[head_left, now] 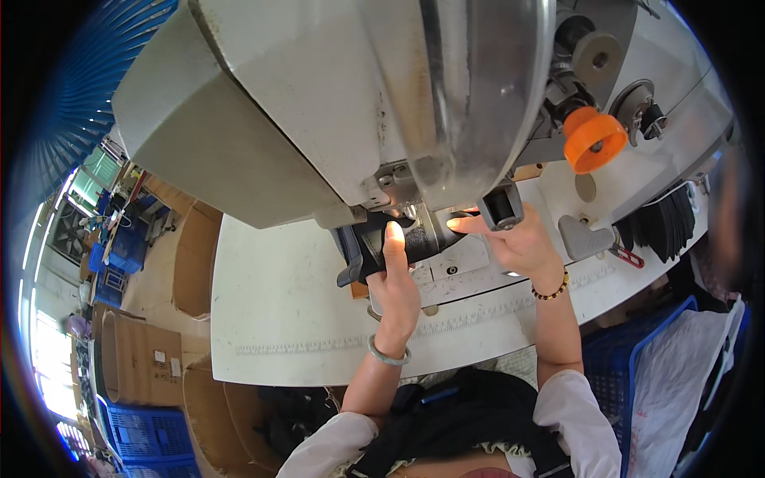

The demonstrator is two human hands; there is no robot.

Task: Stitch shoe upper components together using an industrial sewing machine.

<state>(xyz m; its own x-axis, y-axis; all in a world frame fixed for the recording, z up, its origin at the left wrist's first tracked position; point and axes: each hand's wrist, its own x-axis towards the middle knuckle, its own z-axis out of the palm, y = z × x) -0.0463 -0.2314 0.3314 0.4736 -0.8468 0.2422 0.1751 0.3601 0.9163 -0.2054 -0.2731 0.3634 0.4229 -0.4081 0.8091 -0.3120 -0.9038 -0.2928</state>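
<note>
Under the head of the sewing machine, the left grip is closed on a black piece, thumb laid flat on top and the other fingers out of sight beneath its near edge. Across from it, the right grip has its fingertips on the far right end of the same piece; how tightly these fingers are closed cannot be told. Between the two grips, the piece lies below the needle area, with a lit patch on it.

Just behind the left grip, a pale bangle circles the wrist; behind the right, a dark beaded bracelet. Around both grips spreads the white table, a printed ruler strip running along it on their near side. Right of the right grip sit a grey pad, a red-handled tool and a stack of black pieces. Above and right of that grip is an orange knob.

Farther out to the right and nearer the body stands a blue crate with white sheeting. Well left of the left grip are a cardboard box, blue crates and, farther up, a blue fan.
</note>
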